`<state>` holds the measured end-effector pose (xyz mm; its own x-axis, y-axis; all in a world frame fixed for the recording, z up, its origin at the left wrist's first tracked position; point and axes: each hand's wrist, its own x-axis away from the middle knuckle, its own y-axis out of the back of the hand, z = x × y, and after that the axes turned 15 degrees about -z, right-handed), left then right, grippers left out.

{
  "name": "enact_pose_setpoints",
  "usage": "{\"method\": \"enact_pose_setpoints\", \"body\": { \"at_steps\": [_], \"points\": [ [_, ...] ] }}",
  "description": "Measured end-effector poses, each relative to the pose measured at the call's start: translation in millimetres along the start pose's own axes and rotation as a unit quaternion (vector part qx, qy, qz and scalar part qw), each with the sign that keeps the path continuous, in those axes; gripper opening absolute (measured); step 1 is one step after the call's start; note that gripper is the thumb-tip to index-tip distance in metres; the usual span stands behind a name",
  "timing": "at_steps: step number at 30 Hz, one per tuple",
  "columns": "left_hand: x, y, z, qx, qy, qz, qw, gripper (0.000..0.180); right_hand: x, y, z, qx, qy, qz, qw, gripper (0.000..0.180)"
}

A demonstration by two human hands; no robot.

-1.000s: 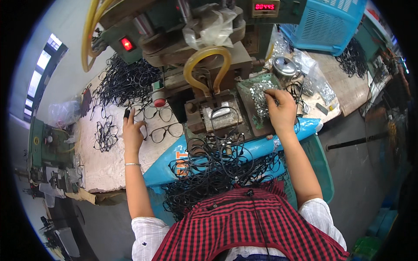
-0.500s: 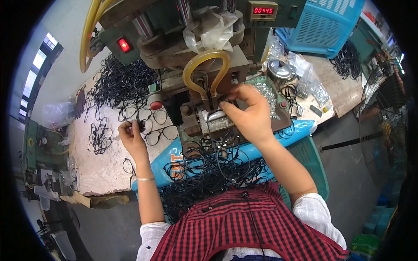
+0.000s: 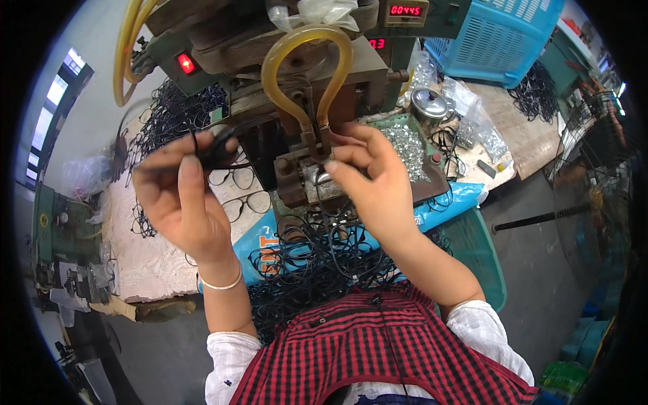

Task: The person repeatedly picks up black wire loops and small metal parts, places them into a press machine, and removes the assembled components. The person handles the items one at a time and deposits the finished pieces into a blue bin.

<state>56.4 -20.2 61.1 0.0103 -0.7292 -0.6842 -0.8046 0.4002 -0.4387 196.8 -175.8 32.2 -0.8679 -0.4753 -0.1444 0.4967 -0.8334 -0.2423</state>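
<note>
The left hand (image 3: 182, 209) pinches a blurred dark frame (image 3: 218, 150), seemingly to have it near the press (image 3: 365, 70). The right hand (image 3: 378, 182) curls there, its grip unclear; metal bits (image 3: 406, 150) lie just right of it, presumably for easy reach.

Upper R, a blue plastic crate (image 3: 482, 40) is seen past a lidded metal pot (image 3: 429, 106), stood on the surface (image 3: 536, 135); clear plastic bags (image 3: 466, 111) are strewn just R of pot. Far L, a window (image 3: 56, 101) is set in the wall (image 3: 98, 88), w/ green machine (image 3: 47, 229) placed below. Far R, dark fan (image 3: 597, 196) pt. seen.
</note>
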Motion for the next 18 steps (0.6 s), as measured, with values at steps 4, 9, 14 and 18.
{"method": "enact_pose_setpoints", "body": {
  "at_steps": [4, 9, 14, 18],
  "points": [
    [32, 11, -8, -0.039, -0.077, 0.085, 0.993, 0.028, -10, 48, -26, 0.254, 0.259, -0.035, 0.931, 0.038],
    [52, 0, -8, -0.148, -0.246, 0.318, 0.904, 0.021, -41, 124, -91, 0.569, 0.300, -0.108, 0.758, 0.020],
    [57, -9, 9, -0.134, -0.336, 0.388, 0.848, 0.026, -56, 127, -87, 0.497, 0.286, -0.129, 0.809, 0.014],
    [56, -8, 9, -0.138, -0.336, 0.398, 0.842, 0.026, -58, 126, -90, 0.487, 0.293, -0.144, 0.810, 0.014]
  ]
}}
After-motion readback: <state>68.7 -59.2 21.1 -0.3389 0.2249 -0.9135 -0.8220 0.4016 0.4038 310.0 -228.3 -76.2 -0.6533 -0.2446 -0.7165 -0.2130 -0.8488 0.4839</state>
